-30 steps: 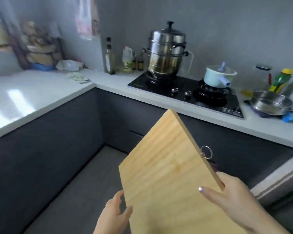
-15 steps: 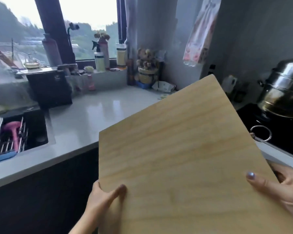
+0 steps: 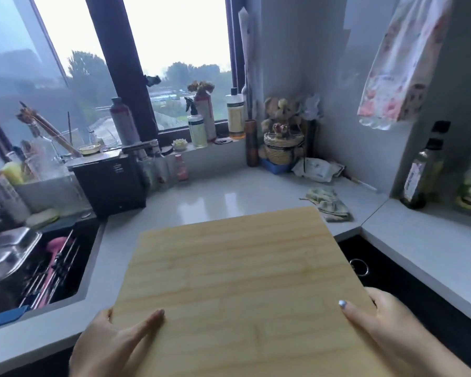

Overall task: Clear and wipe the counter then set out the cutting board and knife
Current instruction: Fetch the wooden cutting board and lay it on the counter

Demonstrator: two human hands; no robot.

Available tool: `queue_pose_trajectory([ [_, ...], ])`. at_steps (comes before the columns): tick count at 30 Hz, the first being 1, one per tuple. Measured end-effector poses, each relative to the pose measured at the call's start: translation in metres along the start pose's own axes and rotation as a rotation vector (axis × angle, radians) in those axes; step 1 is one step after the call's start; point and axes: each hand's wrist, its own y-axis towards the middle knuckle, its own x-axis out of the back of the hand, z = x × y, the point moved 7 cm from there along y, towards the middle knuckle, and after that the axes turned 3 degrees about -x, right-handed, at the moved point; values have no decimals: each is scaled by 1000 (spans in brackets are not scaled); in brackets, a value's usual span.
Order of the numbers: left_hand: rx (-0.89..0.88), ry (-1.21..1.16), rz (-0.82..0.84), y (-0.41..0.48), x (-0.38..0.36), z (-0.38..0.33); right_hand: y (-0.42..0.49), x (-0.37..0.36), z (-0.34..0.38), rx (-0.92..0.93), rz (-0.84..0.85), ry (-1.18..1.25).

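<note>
A large pale wooden cutting board (image 3: 237, 284) fills the lower middle of the head view, held nearly flat above the white counter (image 3: 229, 197). My left hand (image 3: 114, 344) grips its near left edge, thumb on top. Along the near right edge, my right hand (image 3: 386, 330) holds on with the thumb on the top face. A metal ring (image 3: 359, 267) hangs off the board's right side. A crumpled cloth (image 3: 329, 204) lies on the counter just beyond the board's far right corner. No knife is visible.
A sink (image 3: 33, 265) with a metal bowl and utensils sits at left. A black box (image 3: 109, 183) and bottles line the window sill behind. A wicker basket (image 3: 282, 151) and wipes packet (image 3: 318, 170) fill the corner. An oil bottle (image 3: 424, 170) stands at right.
The view has swung left from the stove to the window corner. The board has gone from steeply tilted to nearly flat, over the counter, with both hands still on it.
</note>
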Motion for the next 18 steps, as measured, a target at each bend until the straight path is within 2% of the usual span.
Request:
queue_pose_trajectory([
  [3, 45, 1, -55, 33, -4, 8, 55, -25, 13, 7, 55, -38],
  [9, 136, -62, -137, 129, -23, 22, 167, -74, 54, 9, 20, -79],
  [18, 289, 176, -144, 235, -64, 25, 288, -110, 84, -41, 36, -190],
])
